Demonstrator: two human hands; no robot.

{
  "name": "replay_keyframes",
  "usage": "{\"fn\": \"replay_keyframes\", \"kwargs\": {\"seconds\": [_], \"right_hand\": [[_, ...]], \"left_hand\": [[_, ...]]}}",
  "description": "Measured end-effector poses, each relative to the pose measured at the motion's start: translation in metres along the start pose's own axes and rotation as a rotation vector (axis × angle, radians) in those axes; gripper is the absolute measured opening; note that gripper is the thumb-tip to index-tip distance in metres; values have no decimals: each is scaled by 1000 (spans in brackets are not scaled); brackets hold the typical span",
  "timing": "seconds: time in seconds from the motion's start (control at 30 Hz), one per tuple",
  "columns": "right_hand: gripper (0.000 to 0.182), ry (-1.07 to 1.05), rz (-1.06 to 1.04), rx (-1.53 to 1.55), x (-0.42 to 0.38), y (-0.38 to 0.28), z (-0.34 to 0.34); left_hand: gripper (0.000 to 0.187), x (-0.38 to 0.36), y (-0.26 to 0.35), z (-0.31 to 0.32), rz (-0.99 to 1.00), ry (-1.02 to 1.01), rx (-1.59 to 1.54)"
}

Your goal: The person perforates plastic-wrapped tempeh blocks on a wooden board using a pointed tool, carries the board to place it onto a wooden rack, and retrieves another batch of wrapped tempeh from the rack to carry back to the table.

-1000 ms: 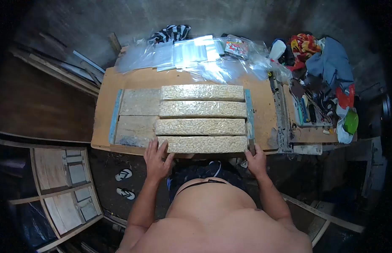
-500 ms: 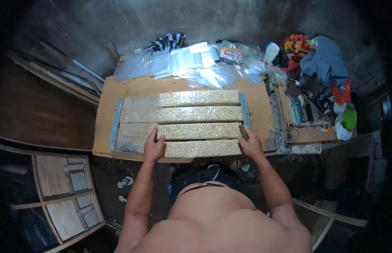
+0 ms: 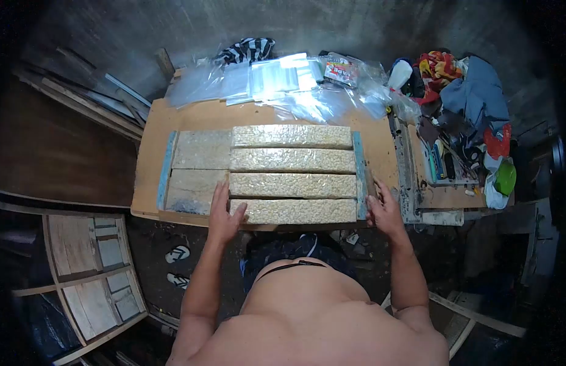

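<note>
Four clear-wrapped blocks [image 3: 292, 160] of pale, kernel-like pieces lie side by side in parallel rows on a wooden board [image 3: 200, 149], which sits on a tan worktable [image 3: 378, 149]. Through the head camera, I see the person's left hand [image 3: 223, 219] with thumb and fingers spread wide at the left ends of the two nearest blocks; I cannot tell how firmly it presses. The right hand [image 3: 386, 213] is apart from the blocks, just beyond the board's right edge, its grip narrow around a thin dark strip [image 3: 371, 182] that I see only in part. Blue bars [image 3: 166, 171] border the board at left and right, the right one close to the blocks' ends. At the table's far side, I see clear plastic sheets [image 3: 274, 76] in a glossy pile; to the right, a tray [image 3: 456, 182] holds pens and tools beneath crumpled blue-grey cloth [image 3: 475, 94].
</note>
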State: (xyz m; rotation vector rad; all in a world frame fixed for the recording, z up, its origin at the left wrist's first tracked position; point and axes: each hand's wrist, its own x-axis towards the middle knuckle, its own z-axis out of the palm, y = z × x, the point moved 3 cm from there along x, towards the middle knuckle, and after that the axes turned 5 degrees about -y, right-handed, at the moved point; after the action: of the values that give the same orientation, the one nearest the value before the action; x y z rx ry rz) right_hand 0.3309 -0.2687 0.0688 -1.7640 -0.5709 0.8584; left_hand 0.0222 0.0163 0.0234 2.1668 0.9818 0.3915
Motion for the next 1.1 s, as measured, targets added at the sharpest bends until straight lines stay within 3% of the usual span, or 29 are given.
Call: {"fn": "replay_keyframes", "kwargs": {"seconds": [0.13, 0.2, 0.27, 0.4, 0.47, 0.53, 0.6, 0.73, 0.8, 1.0, 1.07, 1.1], "right_hand": [[49, 13, 90, -51, -27, 12, -24], [49, -24, -45, -177, -39, 8, -32], [46, -7, -34, -197, -49, -2, -35], [37, 35, 137, -313, -69, -44, -32], [32, 78, 125, -600, -72, -55, -37], [25, 114, 56, -602, -74, -69, -30], [18, 246, -147, -521, -75, -79, -26], [15, 298, -236, -611, -78, -95, -17], [17, 180, -259, -764, -72, -85, -10], [20, 238, -279, -644, -69, -85, 1], [21, 23, -280, -814, -61, -81, 8], [21, 52, -381, -815, -60, -82, 13]], "left_hand": [[82, -31, 4, 2, 29, -44, 96], [80, -39, 3, 5, 5, -53, 49], [78, -43, -2, 7, -41, -58, 42], [75, -44, -7, 7, -94, -56, 60], [75, -45, -7, 8, -82, -54, 72], [75, -45, -8, 9, -102, -49, 28], [75, -45, -7, 8, -105, -51, 32], [75, -45, -11, 9, -109, -51, 40], [75, -46, -11, 10, -114, -48, 13], [76, -49, -12, 9, -108, -22, -8], [76, -49, -9, 10, -102, -17, -9], [76, -51, -9, 10, -91, -7, 16]]}}
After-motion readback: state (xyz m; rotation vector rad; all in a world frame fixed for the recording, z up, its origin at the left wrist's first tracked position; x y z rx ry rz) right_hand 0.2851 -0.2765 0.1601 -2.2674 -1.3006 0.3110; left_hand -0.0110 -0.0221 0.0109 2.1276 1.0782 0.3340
